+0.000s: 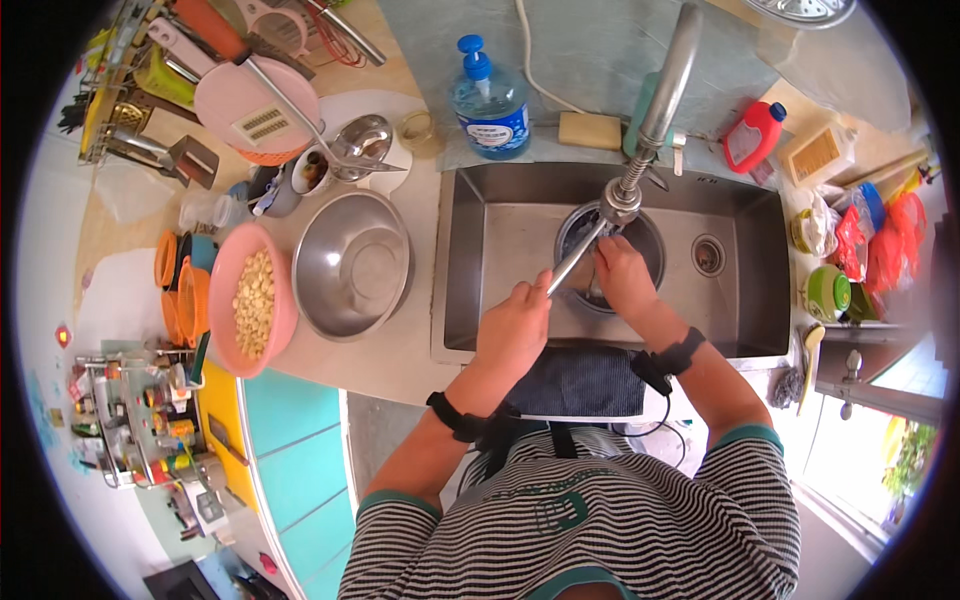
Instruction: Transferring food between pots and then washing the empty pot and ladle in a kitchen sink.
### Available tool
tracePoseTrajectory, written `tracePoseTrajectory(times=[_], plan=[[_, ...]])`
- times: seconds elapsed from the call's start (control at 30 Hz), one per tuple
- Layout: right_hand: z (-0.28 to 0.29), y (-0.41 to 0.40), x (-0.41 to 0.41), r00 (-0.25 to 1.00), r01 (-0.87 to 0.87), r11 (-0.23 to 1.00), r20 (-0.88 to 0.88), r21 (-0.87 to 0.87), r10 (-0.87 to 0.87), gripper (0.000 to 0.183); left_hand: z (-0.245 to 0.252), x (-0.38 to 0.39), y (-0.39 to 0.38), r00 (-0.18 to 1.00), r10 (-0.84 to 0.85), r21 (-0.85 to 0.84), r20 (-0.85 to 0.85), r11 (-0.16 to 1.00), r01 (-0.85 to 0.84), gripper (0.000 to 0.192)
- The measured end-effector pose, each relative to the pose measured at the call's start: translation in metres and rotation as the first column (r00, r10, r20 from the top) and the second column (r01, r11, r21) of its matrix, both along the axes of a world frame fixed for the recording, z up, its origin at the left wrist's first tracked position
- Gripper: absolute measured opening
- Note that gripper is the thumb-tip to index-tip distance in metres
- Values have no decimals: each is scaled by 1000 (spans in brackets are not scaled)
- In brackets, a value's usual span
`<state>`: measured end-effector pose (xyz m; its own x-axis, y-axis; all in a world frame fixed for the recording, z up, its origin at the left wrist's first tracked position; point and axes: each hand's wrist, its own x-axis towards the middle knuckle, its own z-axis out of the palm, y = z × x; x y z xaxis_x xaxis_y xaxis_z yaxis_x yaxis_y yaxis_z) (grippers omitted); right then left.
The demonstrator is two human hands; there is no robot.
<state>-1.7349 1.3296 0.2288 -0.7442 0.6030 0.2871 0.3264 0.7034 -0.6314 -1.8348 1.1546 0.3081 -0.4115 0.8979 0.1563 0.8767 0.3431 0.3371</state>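
Observation:
My left hand [516, 324] grips the metal handle of a long utensil [576, 264], which slants up to the right. The utensil's far end is hidden beneath the head of the flexible spring faucet [622, 196]. Bent inward over a round metal pot [660, 259], my right hand [628, 279] has its fingers bunched close to that end; whether they hold it cannot be made out. The pot stands inside a wide stainless-steel sink [517, 225], left of the drain [708, 255]. Both wrists wear black bands.
Left of the sink are a steel bowl [360, 262] and a pink bowl [281, 330] of pale pieces of food. A pump bottle [491, 112], a yellowish block [589, 130] and a red bottle [754, 137] line the back. A dark cloth [577, 381] hangs over the front edge.

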Motion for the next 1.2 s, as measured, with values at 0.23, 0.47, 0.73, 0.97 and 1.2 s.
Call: tracePoseTrajectory(times=[0.23,0.47,0.73,0.97,1.2], plan=[[64,-33,8,987,-3,996,-163,-90,-12,7,2,5,5,999,-4,-77,-36,997,2,38],[11,1,-7,970,-31,996,244,85,10,10,-1,7,-18,932,-174,-94,-317,984,152,47],[-16,67,25,966,253,967,62,-38,-250,13,4,-5,-97,942,-143,-83,-304,989,123,43],[-8,87,23,956,292,932,26,-217,-294,15,22,-8,-181,995,102,-29,-10,994,-102,44],[-161,93,44,561,-421,907,790,16,247,21,44,11,-214,928,369,48,-54,929,-367,40]])
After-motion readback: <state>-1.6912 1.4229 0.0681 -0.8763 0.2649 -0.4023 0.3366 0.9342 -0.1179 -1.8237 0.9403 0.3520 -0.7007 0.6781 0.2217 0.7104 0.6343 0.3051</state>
